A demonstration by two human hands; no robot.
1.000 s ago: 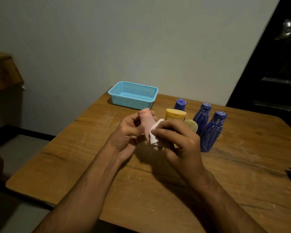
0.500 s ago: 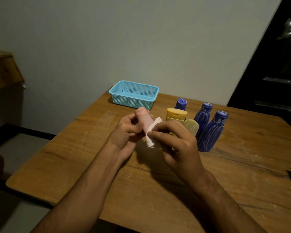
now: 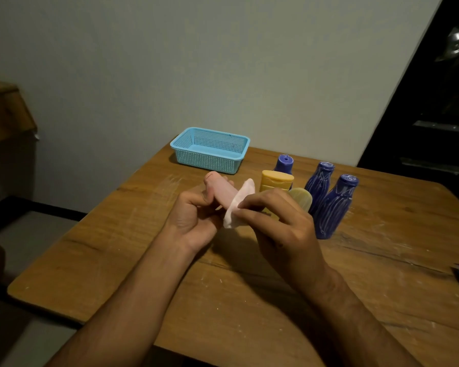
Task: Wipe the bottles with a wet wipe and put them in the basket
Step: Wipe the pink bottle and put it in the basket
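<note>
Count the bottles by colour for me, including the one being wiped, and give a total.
Pink: 1, the pink bottle held in the left hand
Blue: 3
Yellow: 2
Total: 6 bottles, none in the basket yet.

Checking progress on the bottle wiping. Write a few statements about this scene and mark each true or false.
1. The left hand grips the pink bottle. True.
2. The blue basket already holds a bottle. False: nothing shows inside it.
3. The right hand presses the wet wipe against the pink bottle. True.
4. The yellow bottle lies in the basket. False: it stands on the table.
5. The two ribbed blue bottles stand right of the hands. True.
</note>
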